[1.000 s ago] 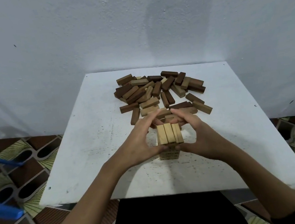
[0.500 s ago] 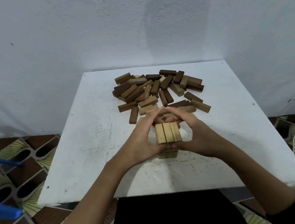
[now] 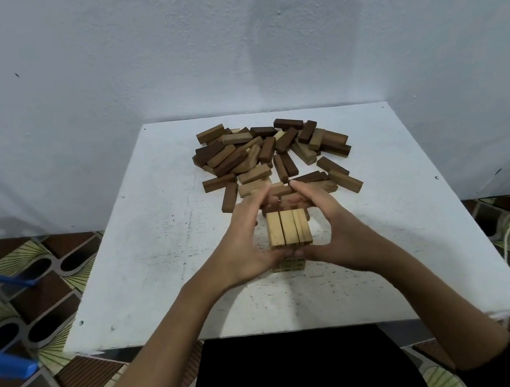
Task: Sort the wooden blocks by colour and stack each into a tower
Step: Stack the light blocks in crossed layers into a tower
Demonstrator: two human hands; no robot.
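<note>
Fingers of both the left hand (image 3: 247, 243) and the right hand (image 3: 334, 231) are curved in around the short tower of pale wooden blocks (image 3: 289, 231), thumbs near its near side and fingertips meeting past the far side, though I can't tell how firmly they press. It sits mid-table on the white square table (image 3: 144, 258), just in front of the loose heap of mixed brown and tan wooden blocks (image 3: 271, 155). I reckon an uneven squeeze could skew the top three blocks or tip the whole thing, and fingertips that close to the heap could drag strays in

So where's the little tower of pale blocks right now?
In the head view, the pale tower stands near the table's front middle, between the left hand and right hand, before the loose pile.
</note>
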